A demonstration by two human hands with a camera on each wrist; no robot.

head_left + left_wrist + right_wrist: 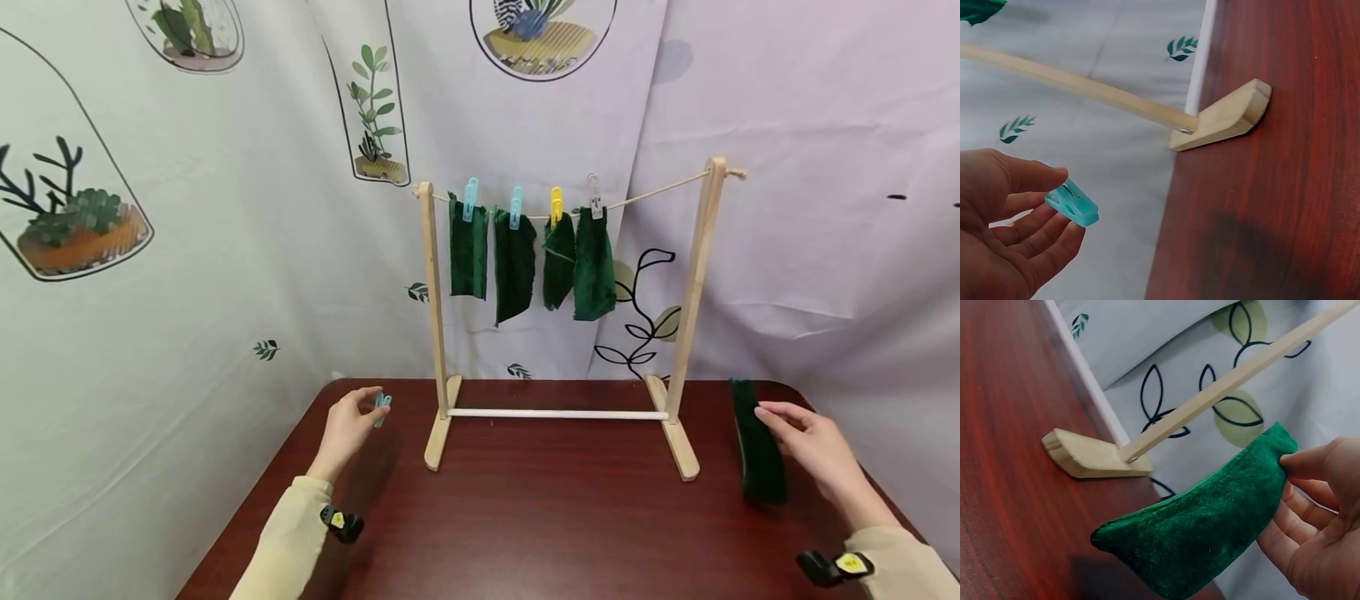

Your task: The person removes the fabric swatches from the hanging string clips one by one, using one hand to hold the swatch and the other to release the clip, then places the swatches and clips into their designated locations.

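A green cloth strip (pixel 1204 515) is held up to the right of the wooden rack (pixel 432 300), well apart from the line; whether its lower end touches the surface (pixel 555 525) cannot be told. It is pinched along its side edge, near its upper end, by the thumb and fingers of the right hand (pixel 813 446), whose grip is nearly closed. From its velvety look, the cloth can be judged light, soft and limp, hard to damage but easily folded over; it would best be taken by both upper corners, so that the top edge is kept flat.

A light blue clip (pixel 1074 205) is pinched between the thumb and fingertips of the left hand (pixel 351 429), to the left of the rack, with the other fingers loosely bent. It is probably light, stiff, smooth plastic, best squeezed at its handle ends.

Between the hands, four green cloths (pixel 468 254) are hung from the rope (pixel 660 192) by two blue pegs (pixel 516 208), a yellow peg (pixel 556 206) and a clear peg (pixel 595 197). Behind, a plant-printed curtain (pixel 210 250) is seen.
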